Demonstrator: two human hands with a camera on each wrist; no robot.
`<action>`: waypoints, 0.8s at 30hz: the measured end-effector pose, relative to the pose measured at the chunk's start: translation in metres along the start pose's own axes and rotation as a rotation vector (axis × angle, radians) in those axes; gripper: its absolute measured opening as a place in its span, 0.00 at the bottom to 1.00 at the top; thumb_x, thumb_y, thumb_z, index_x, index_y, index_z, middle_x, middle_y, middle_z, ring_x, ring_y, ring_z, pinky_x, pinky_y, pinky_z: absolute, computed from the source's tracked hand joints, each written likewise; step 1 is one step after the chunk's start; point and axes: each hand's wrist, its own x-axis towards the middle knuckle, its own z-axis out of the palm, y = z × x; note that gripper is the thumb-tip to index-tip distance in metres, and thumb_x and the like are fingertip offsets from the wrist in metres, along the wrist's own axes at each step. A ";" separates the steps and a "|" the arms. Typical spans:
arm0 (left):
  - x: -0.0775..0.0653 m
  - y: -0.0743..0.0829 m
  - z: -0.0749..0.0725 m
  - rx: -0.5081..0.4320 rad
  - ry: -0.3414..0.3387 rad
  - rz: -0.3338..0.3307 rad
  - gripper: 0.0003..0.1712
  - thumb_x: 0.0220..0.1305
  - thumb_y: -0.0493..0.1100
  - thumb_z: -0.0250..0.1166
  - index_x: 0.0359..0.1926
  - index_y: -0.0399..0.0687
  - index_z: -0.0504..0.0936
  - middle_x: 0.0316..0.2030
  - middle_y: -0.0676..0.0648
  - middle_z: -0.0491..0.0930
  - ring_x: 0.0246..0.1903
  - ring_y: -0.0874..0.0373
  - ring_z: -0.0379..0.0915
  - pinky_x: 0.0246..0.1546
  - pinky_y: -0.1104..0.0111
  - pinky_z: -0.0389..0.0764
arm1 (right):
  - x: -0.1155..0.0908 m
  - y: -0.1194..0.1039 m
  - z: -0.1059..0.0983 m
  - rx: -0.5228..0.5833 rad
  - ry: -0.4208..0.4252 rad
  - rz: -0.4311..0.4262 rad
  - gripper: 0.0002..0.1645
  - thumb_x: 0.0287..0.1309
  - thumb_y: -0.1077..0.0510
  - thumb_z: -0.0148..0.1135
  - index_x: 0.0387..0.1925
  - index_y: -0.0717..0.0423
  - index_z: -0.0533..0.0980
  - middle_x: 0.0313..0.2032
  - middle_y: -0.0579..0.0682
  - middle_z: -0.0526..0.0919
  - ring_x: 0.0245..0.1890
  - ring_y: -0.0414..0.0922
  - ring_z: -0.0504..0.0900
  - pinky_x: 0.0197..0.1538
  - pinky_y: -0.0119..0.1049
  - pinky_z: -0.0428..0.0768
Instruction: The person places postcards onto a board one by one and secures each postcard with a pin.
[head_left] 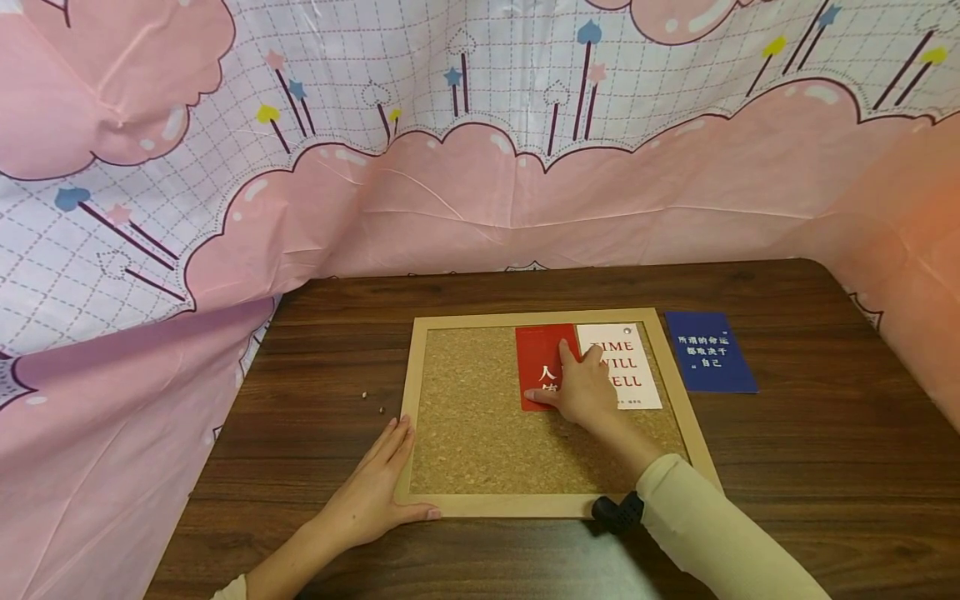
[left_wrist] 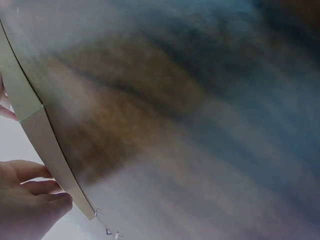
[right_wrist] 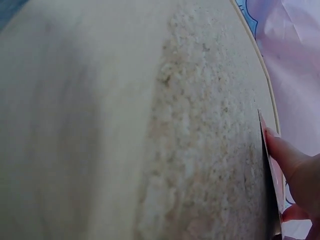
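A cork board [head_left: 468, 417] in a pale wooden frame lies on the table. My right hand [head_left: 588, 387] rests on a red card [head_left: 536, 346] on the cork, thumb at its lower left and fingers spread towards its right side. The right wrist view shows the red card [right_wrist: 272, 175] nearly edge-on, with the right hand [right_wrist: 302, 180] on its face. Beside it, a white card [head_left: 637, 367] with red lettering carries a pushpin [head_left: 627, 331] at its top right. My left hand [head_left: 375, 492] touches the frame's lower left corner, fingers extended along the left side, thumb on the bottom rail.
Two small pushpins [head_left: 364, 395] lie on the wooden table [head_left: 300, 417] left of the board. A blue card [head_left: 708, 354] with white characters lies just right of the frame. Patterned pink and white cloth [head_left: 450, 192] hangs behind the table.
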 end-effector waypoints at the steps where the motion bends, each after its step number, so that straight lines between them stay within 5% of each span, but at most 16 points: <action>1: 0.000 0.000 0.000 -0.001 0.000 0.000 0.68 0.45 0.73 0.68 0.74 0.36 0.51 0.76 0.40 0.42 0.76 0.43 0.36 0.69 0.45 0.59 | 0.000 0.000 0.000 -0.009 0.004 0.005 0.66 0.42 0.29 0.71 0.75 0.52 0.52 0.51 0.68 0.62 0.40 0.57 0.69 0.24 0.38 0.69; 24: -0.001 0.000 -0.001 0.005 -0.003 0.014 0.67 0.46 0.73 0.68 0.74 0.37 0.50 0.76 0.40 0.41 0.76 0.42 0.36 0.68 0.43 0.60 | 0.002 0.005 0.003 -0.043 0.028 -0.021 0.65 0.41 0.27 0.70 0.73 0.54 0.57 0.51 0.66 0.62 0.46 0.60 0.69 0.28 0.45 0.75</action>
